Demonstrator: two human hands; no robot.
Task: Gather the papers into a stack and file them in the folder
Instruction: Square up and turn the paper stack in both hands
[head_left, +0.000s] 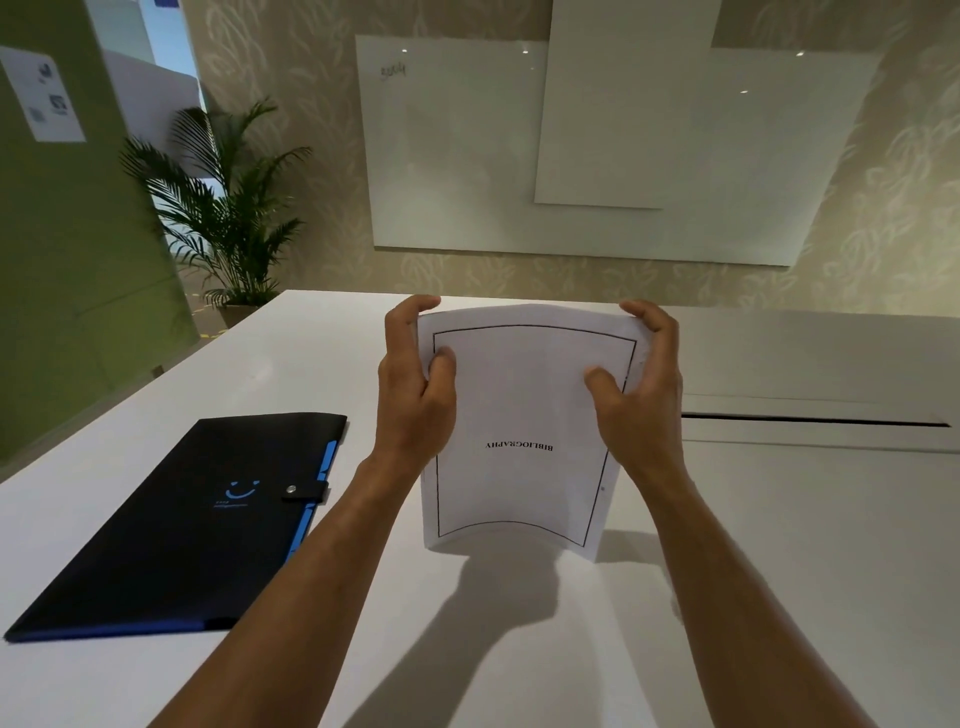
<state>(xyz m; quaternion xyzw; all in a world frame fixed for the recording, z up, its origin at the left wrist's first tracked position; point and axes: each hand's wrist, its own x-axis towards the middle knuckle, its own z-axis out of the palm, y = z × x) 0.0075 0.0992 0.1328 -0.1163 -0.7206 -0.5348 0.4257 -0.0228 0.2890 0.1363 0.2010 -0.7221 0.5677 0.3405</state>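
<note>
Standing on edge at frame centre, the paper stack (524, 431) is gripped by curled fingers of left hand (415, 384) and right hand (636, 384); the black folder (182, 519) lies closed at lower left on the white table (779, 545).

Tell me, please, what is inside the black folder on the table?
The black folder lies shut, its snap strap fastened, so its inside is hidden; only blue tab edges show. The stack of papers is outside it, held by both hands.
</note>
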